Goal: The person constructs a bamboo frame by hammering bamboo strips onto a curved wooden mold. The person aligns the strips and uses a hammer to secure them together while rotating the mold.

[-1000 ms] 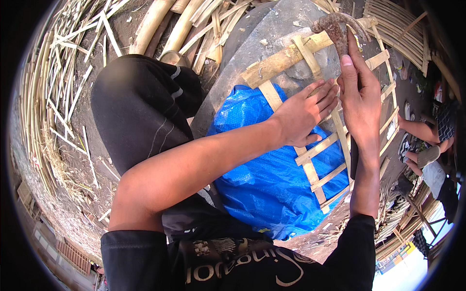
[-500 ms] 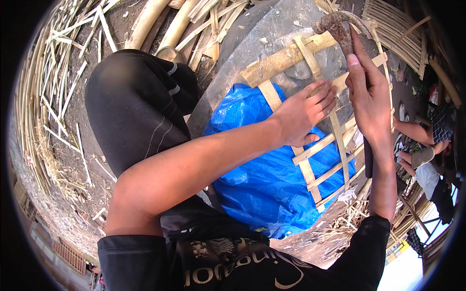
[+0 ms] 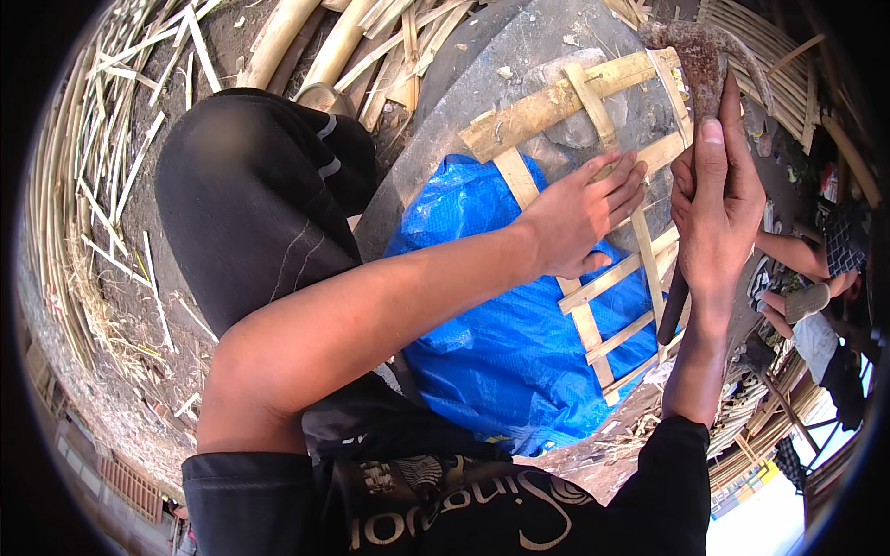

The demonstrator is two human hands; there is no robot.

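a person sat low on the ground over a flat lattice frame of pale split-bamboo slats (image 3: 593, 278), which lay across a crumpled blue plastic tarpaulin sheet (image 3: 510, 343) on a grey stone slab (image 3: 528, 56) in front of the knees. the left hand (image 3: 579, 218) rested palm down on the frame, fingers close together and laid flat across a crossing of slats, pinning it in place; whether anything small was pinched under them could not be told. the right hand (image 3: 718, 208) was wrapped around the dark handle of a rusty iron claw hammer (image 3: 700, 56), thumb stretched up the shaft, head raised above the frame's thick top rail. the hammer looked head-heavy and rough, probably best gripped lower on the handle for swing; the slats seemed light, stiff and springy, likely to split along the grain, and best held down near a joint. no container was visible. loose bamboo strips and poles (image 3: 102, 167) littered the dirt to the left, woven bamboo panels (image 3: 788, 83) stood behind, and another person (image 3: 816, 269) sat at the right edge.
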